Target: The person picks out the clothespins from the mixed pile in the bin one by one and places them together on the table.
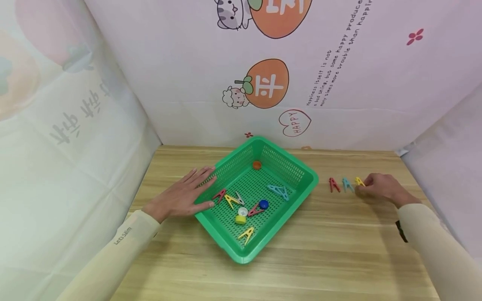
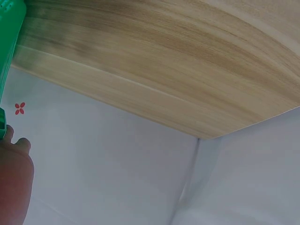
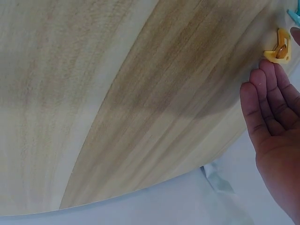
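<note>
A green plastic basket [image 1: 309, 179] sits at an angle on the wooden table. My left hand [image 1: 184, 195] lies across its left rim with the fingers spread and straight. In the left wrist view only part of that hand [image 2: 15, 180] shows, beside the basket's wall. Right of the basket, my right hand [image 1: 382, 189] pinches a yellow clothespin [image 1: 360, 181] at the tabletop. The right wrist view shows the yellow clothespin [image 3: 280, 49] between fingertips and thumb. To its left, a blue clothespin [image 1: 347, 184] and a red clothespin [image 1: 333, 184] lie in a row.
Inside the basket are several clothespins, among them a blue one [image 1: 278, 191] and a yellow one [image 1: 246, 235]. Bottle caps lie there too: orange [image 1: 257, 165], blue [image 1: 264, 204], white [image 1: 242, 212] and yellow [image 1: 240, 220]. Printed cloth walls [image 1: 203, 83] enclose the table [image 1: 301, 263].
</note>
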{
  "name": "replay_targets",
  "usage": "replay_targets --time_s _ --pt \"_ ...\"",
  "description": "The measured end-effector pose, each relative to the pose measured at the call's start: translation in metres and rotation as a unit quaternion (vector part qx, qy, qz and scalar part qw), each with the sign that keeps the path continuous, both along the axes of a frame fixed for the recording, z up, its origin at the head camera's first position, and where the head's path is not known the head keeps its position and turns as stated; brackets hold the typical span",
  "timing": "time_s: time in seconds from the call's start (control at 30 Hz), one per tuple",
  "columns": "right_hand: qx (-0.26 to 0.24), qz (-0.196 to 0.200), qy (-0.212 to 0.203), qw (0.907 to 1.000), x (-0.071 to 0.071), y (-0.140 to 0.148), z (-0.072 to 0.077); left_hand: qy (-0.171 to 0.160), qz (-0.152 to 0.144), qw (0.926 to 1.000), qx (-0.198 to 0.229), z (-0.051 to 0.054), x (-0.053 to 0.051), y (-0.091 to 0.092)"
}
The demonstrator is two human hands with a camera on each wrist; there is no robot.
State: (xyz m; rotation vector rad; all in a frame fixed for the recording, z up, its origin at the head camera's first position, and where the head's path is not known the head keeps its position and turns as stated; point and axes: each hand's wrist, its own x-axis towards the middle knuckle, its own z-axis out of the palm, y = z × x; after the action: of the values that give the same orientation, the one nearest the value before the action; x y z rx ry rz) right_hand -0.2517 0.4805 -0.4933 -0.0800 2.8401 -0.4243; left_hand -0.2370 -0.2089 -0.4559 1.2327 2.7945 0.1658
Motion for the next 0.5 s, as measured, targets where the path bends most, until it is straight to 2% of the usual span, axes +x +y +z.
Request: replay_targets --time_s 0.3,0.5 --pt "-0.003 0.007 0.018 0.9998 0.000 -0.003 0.014 -0.001 0.002 1.0000 -0.003 -0.003 -0.001 -0.001" --pt "-0.010 0.016 0.039 0.9991 -0.008 -0.016 0.030 0.004 0.000 1.0000 -0.004 -0.004 -0.002 -0.002"
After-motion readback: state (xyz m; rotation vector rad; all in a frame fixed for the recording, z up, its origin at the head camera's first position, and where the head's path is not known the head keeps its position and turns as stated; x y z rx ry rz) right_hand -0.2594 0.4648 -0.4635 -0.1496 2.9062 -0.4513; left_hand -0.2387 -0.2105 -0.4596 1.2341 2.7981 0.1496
